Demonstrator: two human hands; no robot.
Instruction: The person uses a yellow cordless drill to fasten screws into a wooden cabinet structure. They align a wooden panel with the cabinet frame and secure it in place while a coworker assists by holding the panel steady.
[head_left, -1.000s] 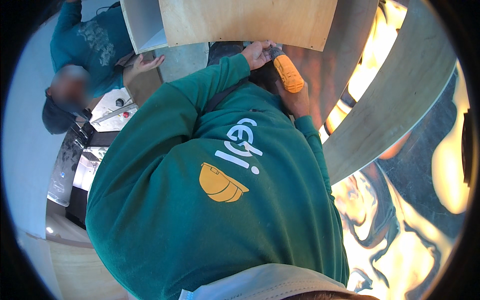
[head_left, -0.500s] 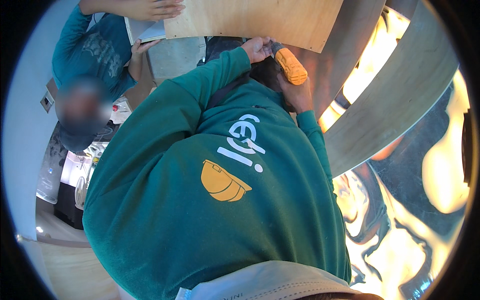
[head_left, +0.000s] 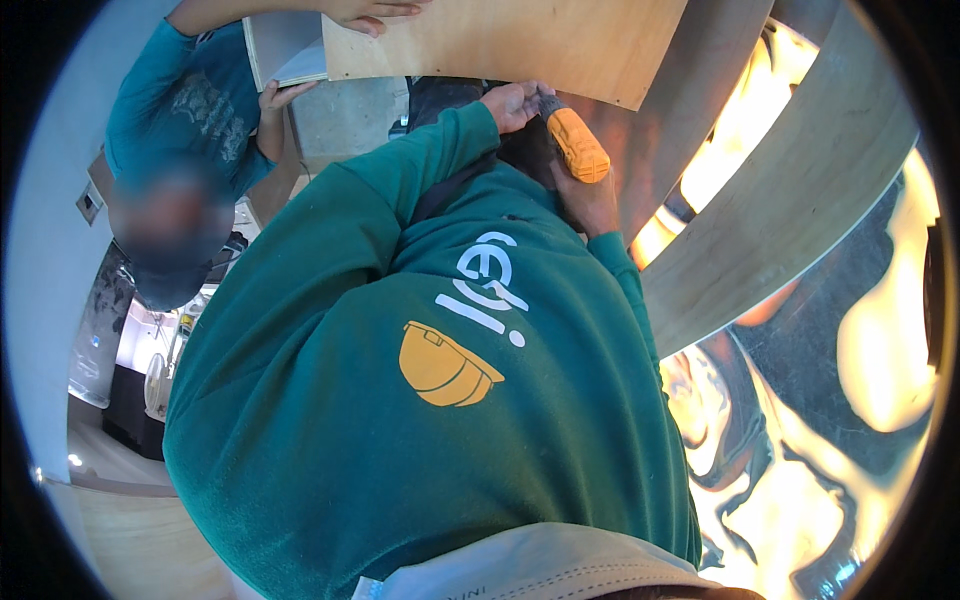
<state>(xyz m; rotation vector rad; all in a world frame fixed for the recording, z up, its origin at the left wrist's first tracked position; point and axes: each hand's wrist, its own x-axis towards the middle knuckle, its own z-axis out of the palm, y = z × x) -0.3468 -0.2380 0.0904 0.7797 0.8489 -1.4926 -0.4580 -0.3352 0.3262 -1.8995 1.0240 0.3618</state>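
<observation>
My right hand [head_left: 588, 198] grips a yellow cordless drill [head_left: 578, 145] from below; the drill's body hides most of its fingers. The dark front end of the drill points up and left, close under the edge of a plywood panel [head_left: 500, 45]. Right beside that tip is my left hand [head_left: 513, 106], its fingers pinched together. Whatever they hold is too small to make out. A co-worker's one hand [head_left: 375, 12] lies on the panel, and the other hand [head_left: 285, 95] supports the pale box-like piece [head_left: 285, 50] at its left end from below.
The co-worker [head_left: 200, 130] in a teal shirt stands at the left. On the right a curved wooden band [head_left: 790, 220] sweeps down, next to a shiny, wavy reflective surface [head_left: 790, 470]. Pale floor [head_left: 350, 115] shows below the panel.
The drill and my right hand have shifted slightly down and toward me. The co-worker's upper hand has slid right along the panel, and the panel has moved a little.
</observation>
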